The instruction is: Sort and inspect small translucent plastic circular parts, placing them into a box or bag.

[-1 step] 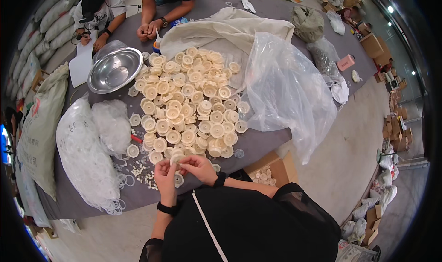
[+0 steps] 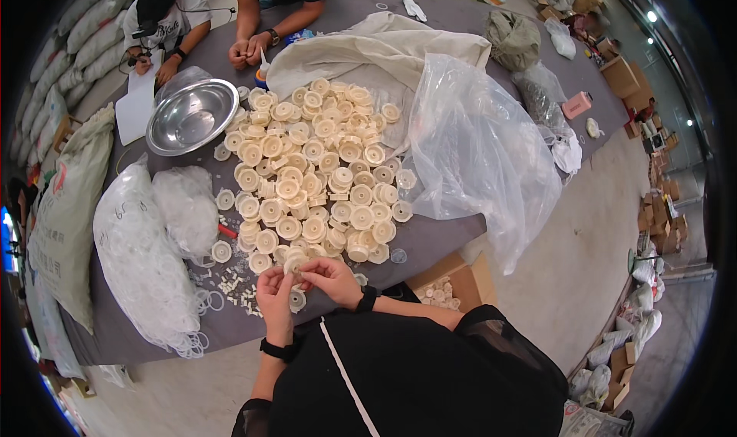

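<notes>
One cream plastic disc (image 2: 295, 266) is being worked between both hands at the near edge of the bench (image 2: 430, 241), and the step in hand is judged to be the fitting of a small part onto that disc, though the part itself is too small to be made out. The left hand (image 2: 274, 292) is cupped under the disc with its fingers closed on the rim; the right hand (image 2: 332, 278) is brought in from the side, fingertips pinched against the disc's top, so the two hands are pressed together on it. Both wrists are bent inward and the forearms come up from the lower edge. Just beyond the hands lies the heap of discs (image 2: 315, 168); small white pieces (image 2: 234, 283) are scattered just left of the left hand. The next move is judged to call for a firm, square press and a steady hold beneath.
</notes>
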Motion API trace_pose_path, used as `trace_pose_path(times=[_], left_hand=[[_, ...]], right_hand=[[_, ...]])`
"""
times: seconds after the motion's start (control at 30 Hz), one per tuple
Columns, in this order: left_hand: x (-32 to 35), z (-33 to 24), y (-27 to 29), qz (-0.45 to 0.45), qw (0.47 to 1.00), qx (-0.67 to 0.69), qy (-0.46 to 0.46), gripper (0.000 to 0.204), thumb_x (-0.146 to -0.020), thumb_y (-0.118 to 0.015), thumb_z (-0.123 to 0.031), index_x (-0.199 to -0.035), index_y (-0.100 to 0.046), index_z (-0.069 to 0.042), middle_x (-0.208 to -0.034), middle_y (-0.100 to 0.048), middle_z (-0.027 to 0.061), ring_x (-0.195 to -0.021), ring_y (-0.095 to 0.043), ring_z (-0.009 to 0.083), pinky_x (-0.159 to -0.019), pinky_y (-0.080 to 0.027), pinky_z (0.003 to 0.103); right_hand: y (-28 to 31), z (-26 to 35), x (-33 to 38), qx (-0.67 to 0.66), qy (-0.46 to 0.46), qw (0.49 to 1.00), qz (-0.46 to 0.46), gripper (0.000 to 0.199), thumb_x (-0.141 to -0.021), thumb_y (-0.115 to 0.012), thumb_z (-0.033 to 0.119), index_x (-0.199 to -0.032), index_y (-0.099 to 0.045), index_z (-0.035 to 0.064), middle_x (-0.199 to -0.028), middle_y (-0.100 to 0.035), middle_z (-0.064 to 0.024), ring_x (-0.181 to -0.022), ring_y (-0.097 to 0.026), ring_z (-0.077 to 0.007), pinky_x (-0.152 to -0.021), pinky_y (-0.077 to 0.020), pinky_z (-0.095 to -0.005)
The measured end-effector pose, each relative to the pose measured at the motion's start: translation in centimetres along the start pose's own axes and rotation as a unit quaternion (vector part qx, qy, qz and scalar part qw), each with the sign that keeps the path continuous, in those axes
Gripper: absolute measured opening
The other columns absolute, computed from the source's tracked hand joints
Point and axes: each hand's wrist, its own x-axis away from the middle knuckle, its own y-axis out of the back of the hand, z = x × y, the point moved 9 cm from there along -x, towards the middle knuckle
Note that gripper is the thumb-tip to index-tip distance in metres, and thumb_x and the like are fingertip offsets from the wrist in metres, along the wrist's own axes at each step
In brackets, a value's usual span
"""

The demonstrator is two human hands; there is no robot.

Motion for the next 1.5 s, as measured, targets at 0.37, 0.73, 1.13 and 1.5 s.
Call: trace_pose_path(times=[0.37,0.73,1.13,1.5], left_hand=[[1.7,-1.5,-1.2,0.012,0.999,-0.009,-0.035,0.018,-0.079,-0.055,0.0,-0.094,-0.047,0.002,-0.088,-0.058,0.0104,-0.078,-0.057,0.0122,-0.071,-0.044,0.021],[2.3,-2.6,-1.8,0.042,0.997,-0.032,-0.064,0.017,-0.078,-0.057,0.002,-0.091,-0.047,0.002,-0.086,-0.058,0.0082,-0.076,-0.056,0.0093,-0.066,-0.044,0.018],[3.9,-5.1,-3.4,0.082,0.994,-0.017,-0.068,0.015,-0.076,-0.057,0.003,-0.089,-0.05,0.001,-0.083,-0.058,0.0067,-0.075,-0.055,0.0094,-0.068,-0.043,0.02],[-2.6,0.9,5.7,-0.009,0.976,-0.211,-0.055,0.012,-0.081,-0.054,-0.01,-0.084,-0.058,0.001,-0.082,-0.058,0.0053,-0.067,-0.053,0.0097,-0.062,-0.043,0.022]], right_hand=[[-0.4,0.8,0.9,-0.006,0.0,1.0,0.024,0.013,-0.082,-0.053,0.003,-0.094,-0.055,-0.002,-0.083,-0.06,-0.0071,-0.072,-0.058,-0.0118,-0.067,-0.0482,-0.0238],[0.8,2.8,1.3,0.144,0.03,0.988,-0.038,0.027,-0.077,-0.061,0.008,-0.101,-0.051,0.0016,-0.084,-0.056,-0.0025,-0.071,-0.054,-0.0083,-0.065,-0.0441,-0.0193],[-0.9,3.4,1.0,0.09,0.064,0.991,0.075,0.028,-0.074,-0.063,0.011,-0.097,-0.049,0.0026,-0.087,-0.052,0.0004,-0.077,-0.049,-0.0054,-0.068,-0.0413,-0.0209],[3.4,-1.2,0.0,0.056,-0.043,0.997,-0.035,0.027,-0.078,-0.059,0.013,-0.101,-0.053,-0.0006,-0.092,-0.058,-0.0038,-0.075,-0.054,-0.0075,-0.065,-0.045,-0.0224]])
